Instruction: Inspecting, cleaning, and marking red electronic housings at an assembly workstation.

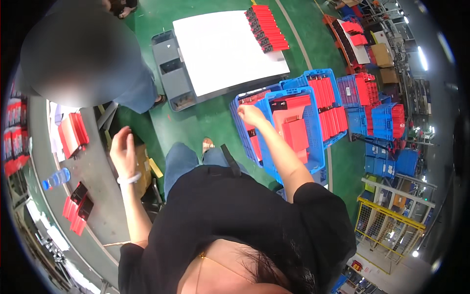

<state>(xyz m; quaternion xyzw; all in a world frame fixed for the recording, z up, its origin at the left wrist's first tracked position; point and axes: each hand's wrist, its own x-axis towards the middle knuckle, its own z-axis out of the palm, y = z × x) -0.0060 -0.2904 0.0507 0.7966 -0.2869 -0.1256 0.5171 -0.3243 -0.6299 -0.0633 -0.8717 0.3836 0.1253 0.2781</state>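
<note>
My left hand (123,153), with a pale band at the wrist, is raised beside the grey workbench (105,179). Its fingers are stretched out and nothing is in them. On the bench near it stand red flat-sided parts (73,133), and further down lie red and black parts (78,208). My right hand (251,116) is out at the near left rim of a blue plastic crate (317,142). Its fingers are curled, and whatever they may hold is hidden. Inside this crate are red panel-like parts (293,132); more red pieces (254,98) show in the crate beside it.
A white-topped table (220,49) bears a row of red and black parts (267,29). A grey bin (169,66) adjoins it. Another person (142,90) stands at the far left. A water bottle (56,179) lies on the bench. Loaded blue crates (387,120) stand right.
</note>
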